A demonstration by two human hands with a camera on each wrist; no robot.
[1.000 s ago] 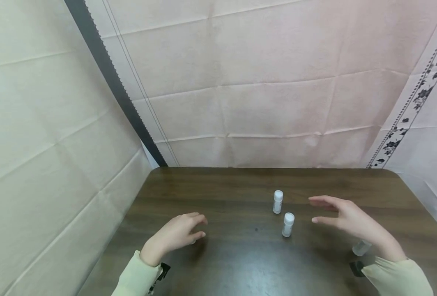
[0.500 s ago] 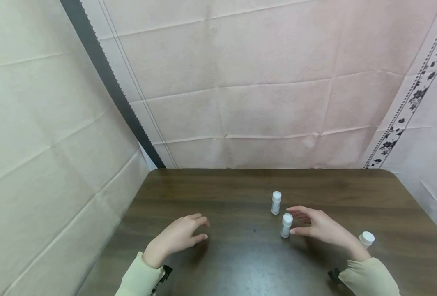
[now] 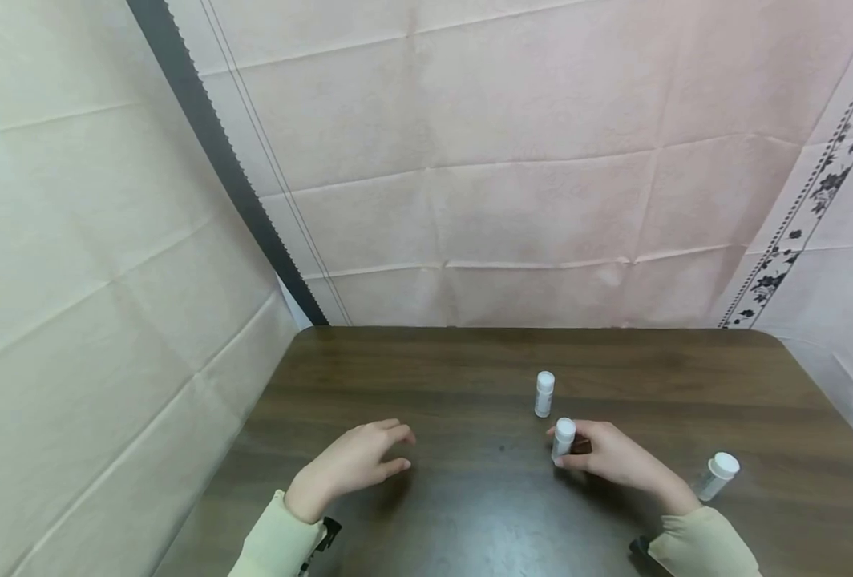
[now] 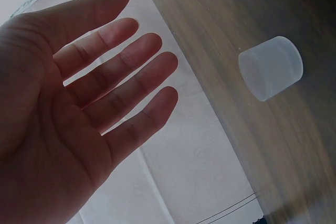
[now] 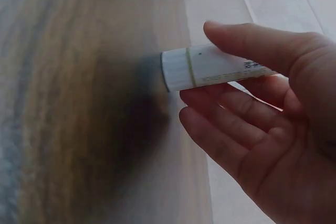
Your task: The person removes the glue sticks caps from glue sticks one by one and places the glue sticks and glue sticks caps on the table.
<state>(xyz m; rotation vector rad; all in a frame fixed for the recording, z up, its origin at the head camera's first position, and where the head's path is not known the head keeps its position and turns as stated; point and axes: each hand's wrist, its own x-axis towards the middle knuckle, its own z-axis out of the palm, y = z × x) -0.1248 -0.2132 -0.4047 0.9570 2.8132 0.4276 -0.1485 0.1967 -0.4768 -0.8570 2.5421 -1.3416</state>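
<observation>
A small white-capped bottle [image 3: 563, 439] stands upright near the middle of the table, and my right hand [image 3: 610, 454] pinches it between thumb and fingers. In the right wrist view the thumb lies along the side of the labelled bottle [image 5: 210, 66], with the fingers across from it. My left hand [image 3: 357, 457] hovers over the left part of the table, its fingers relaxed and holding nothing. A short translucent cup-like piece [image 4: 270, 68] rests on the table beyond those fingertips in the left wrist view; the left hand hides it in the head view.
Another white-capped bottle [image 3: 544, 394] stands just behind the pinched one. A third bottle [image 3: 717, 476] stands to the right, beside the right forearm. The brown wooden table [image 3: 426, 377] ends at a hanging pale cloth [image 3: 527, 216]; more cloth hangs at both sides.
My right hand has moved left from the table's right side and taken hold of the nearer middle bottle. The right-hand bottle has come into fuller view. My left hand has barely moved.
</observation>
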